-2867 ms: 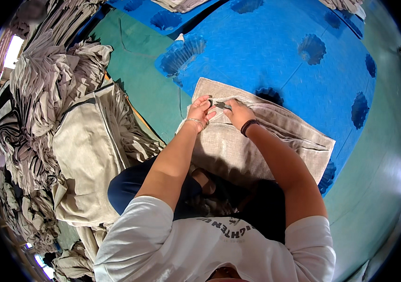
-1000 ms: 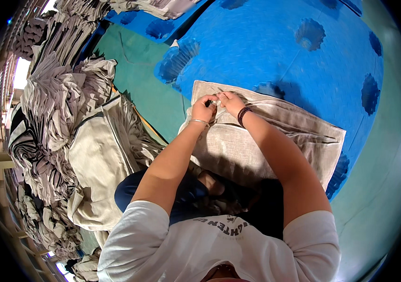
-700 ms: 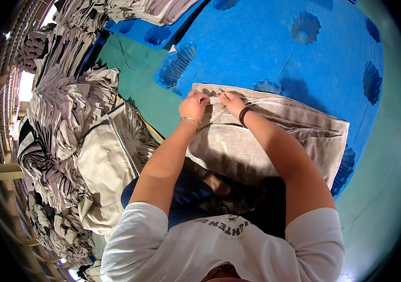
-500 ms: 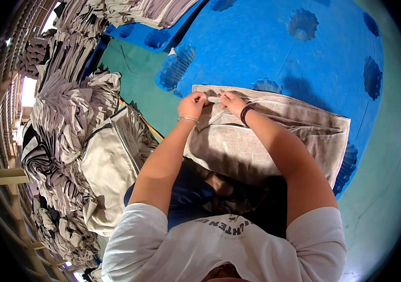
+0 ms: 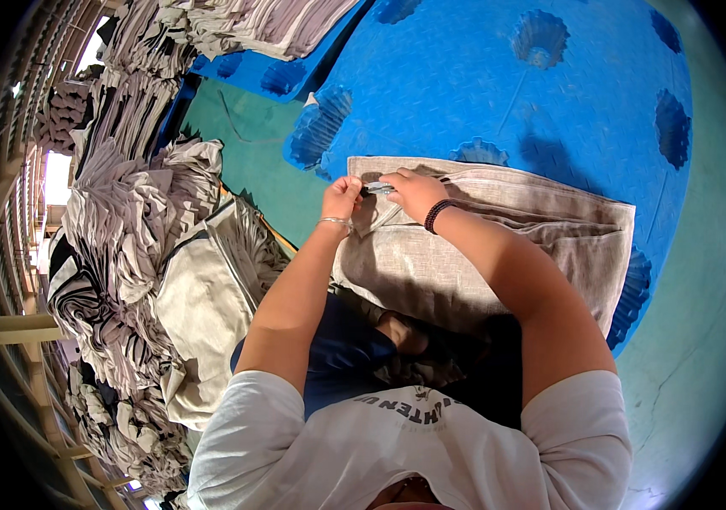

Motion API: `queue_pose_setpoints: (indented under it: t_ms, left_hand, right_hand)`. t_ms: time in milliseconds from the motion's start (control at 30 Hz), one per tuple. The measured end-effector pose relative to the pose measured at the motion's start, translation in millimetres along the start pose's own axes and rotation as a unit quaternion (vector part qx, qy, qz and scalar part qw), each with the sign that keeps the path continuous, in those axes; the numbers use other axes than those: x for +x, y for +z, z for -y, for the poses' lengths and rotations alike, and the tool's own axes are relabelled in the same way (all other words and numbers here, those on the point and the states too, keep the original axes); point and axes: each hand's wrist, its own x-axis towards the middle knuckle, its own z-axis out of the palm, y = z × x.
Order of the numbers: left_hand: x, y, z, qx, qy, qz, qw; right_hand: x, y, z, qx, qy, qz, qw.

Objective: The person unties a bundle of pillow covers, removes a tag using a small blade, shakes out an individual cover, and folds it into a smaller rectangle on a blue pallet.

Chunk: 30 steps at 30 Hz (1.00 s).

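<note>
A beige woven fabric cover lies folded in front of me, its upper edge open in layers along a long seam. At its top left corner my left hand pinches one end of a small grey-and-black piece; its exact kind is too small to make out. My right hand is closed on the other end, fingers bent and palm down over the cover's upper edge. Both hands stay close together, with the small piece bridging the gap between them.
The cover rests partly on a blue plastic pallet with round ribbed hollows. Heaps of beige and dark-trimmed fabric covers rise on the left. A larger cream cover lies beside my left arm. Green floor shows around the pallet.
A pale strip showed between my fingers before; now a grey-and-black piece shows there. Both hands have shifted slightly, the left lower and the right a little to the left.
</note>
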Motion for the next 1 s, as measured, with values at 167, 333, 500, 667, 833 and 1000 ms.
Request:
queue_pose_setpoints:
  t_ms: [167,333,500,667,833,1000]
  left_hand:
    - [2.8,-3.9,-4.7,0.044,-0.04,0.025,0.998]
    - [6.5,-7.7,-10.0,0.04,-0.033,0.06,0.997]
    - [10.5,-9.5,-18.6,0.083,-0.029,0.101,0.991]
    - [15.6,-10.2,-15.9,0.127,0.012,0.06,0.99]
    - [7.2,1.6,-19.4,0.098,0.012,0.002,0.995]
    - [10.1,-2.2,-10.4,0.073,0.025,0.019,0.997]
  right_hand:
    - [5.5,2.9,1.3,-0.076,-0.061,-0.02,0.995]
    - [6.5,5.3,3.1,-0.1,-0.084,0.006,0.991]
    - [9.5,4.2,-2.0,-0.1,-0.062,-0.028,0.993]
    - [11.2,6.5,1.9,-0.099,-0.044,-0.055,0.993]
    - [15.5,-0.5,8.6,-0.125,-0.036,-0.082,0.988]
    - [23.0,-1.8,8.1,-0.21,-0.12,-0.098,0.966]
